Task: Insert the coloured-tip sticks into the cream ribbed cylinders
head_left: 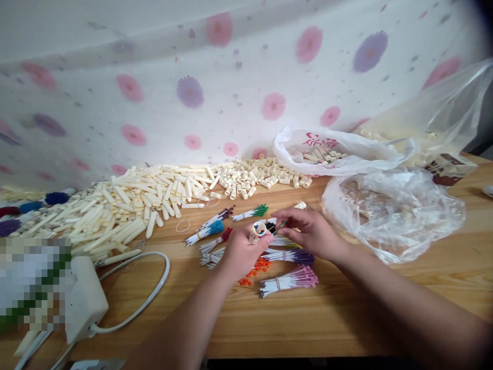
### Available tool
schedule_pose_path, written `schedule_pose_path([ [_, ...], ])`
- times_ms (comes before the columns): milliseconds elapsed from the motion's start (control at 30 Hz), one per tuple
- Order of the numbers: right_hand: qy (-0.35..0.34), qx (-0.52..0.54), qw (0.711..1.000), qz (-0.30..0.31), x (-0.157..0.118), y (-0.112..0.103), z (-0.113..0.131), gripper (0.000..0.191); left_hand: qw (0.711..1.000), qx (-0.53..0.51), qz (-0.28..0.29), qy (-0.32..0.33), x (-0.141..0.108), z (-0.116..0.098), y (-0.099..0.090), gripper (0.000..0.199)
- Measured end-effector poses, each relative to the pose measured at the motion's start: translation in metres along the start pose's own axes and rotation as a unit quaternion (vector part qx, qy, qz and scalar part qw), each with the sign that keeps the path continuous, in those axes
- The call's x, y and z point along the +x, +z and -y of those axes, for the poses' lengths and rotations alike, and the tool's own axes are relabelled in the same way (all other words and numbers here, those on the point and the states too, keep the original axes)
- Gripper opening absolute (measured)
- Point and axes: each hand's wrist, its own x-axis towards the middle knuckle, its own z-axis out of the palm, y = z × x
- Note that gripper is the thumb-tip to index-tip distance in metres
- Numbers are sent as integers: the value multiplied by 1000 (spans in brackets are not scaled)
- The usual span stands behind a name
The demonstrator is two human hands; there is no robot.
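Note:
My left hand (239, 254) is closed round a cream slotted pen barrel (257, 234), its open end towards me and coloured tips showing inside. The fingers of my right hand (310, 232) pinch a thin green-tipped pen refill (280, 225) just right of the barrel. Around both hands lie bundles of white refills with coloured ends: green (252, 212), blue (205, 233), purple (290, 256) and pink (289, 280). Orange-tipped refills (262, 265) lie partly under my left hand. Black tips (270, 226) show between the hands.
A heap of long cream tubes (131, 195) and a pile of short slotted pieces (246, 180) lie at the back. Plastic bags (396, 210) stand at the right. A white power strip (85, 298) with a looped cable (164, 280) is at the left.

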Motion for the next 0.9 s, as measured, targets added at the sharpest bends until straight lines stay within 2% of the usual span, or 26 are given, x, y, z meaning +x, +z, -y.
schedule_pose_path([
  [100,42,119,991,-45,-2,7,-1,33,999,-41,-19,9,1,-1,-2,17],
  [200,66,105,990,-68,-3,11,3,30,998,-64,-28,11,3,3,-1,15],
  [333,70,65,994,-59,-3,12,10,31,997,-78,-18,16,3,9,0,14],
  [600,140,242,958,-58,-4,12,10,24,990,-136,30,28,2,17,0,22],
  [767,97,256,961,-36,-3,12,11,23,982,-169,72,36,0,18,-1,24],
  [833,50,213,976,-15,-3,9,15,17,981,-164,94,37,-1,17,-2,24],
  [900,-1,126,992,0,-4,4,21,10,983,-145,105,40,-2,15,-2,24],
])
